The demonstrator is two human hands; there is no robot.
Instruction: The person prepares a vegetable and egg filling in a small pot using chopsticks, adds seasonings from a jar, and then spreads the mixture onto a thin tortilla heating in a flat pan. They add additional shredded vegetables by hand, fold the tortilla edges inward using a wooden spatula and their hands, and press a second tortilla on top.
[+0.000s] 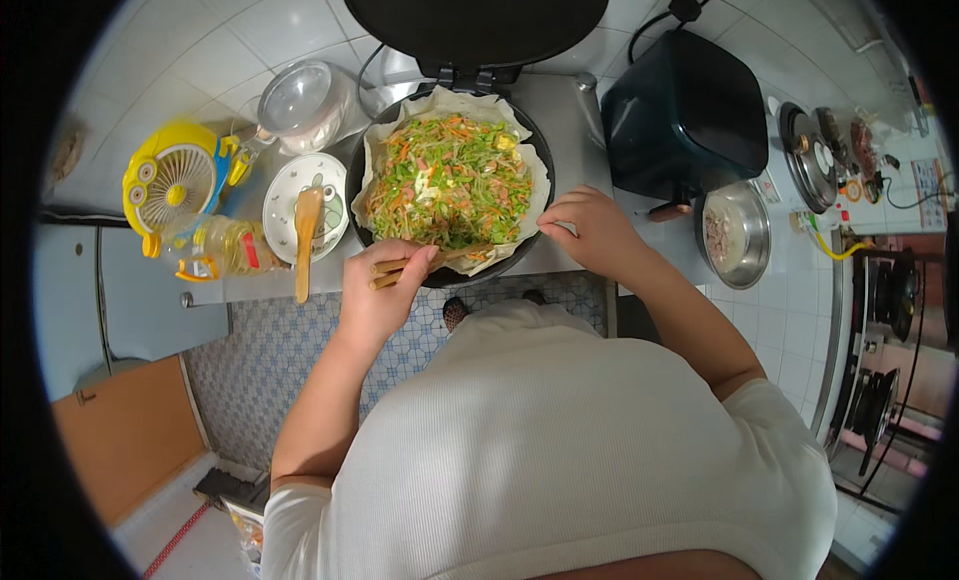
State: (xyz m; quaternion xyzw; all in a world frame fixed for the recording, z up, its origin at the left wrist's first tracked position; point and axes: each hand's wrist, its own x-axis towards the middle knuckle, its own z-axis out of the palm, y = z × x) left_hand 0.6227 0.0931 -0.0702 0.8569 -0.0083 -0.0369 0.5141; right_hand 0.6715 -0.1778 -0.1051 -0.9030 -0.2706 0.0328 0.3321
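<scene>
A round electric griddle pan (548,183) stands before me with its black lid (479,18) raised. Thin sheets of dough (530,123) line it, their ragged edges standing up around a filling of shredded vegetables (449,183) with carrot, pink pieces and egg. My left hand (386,280) holds wooden chopsticks (457,254), whose tips lie over the near edge of the filling. At the right rim, my right hand (588,224) has thumb and fingertips pinched at the edge of the dough; whether they grip it I cannot tell.
Left of the pan are a plate (277,205) bearing a wooden spatula (307,220), an oil bottle (217,243), a yellow fan (176,175) and a lidded container (300,100). To the right stand a dark air fryer (685,115) and a metal bowl (755,235) holding food and pale liquid.
</scene>
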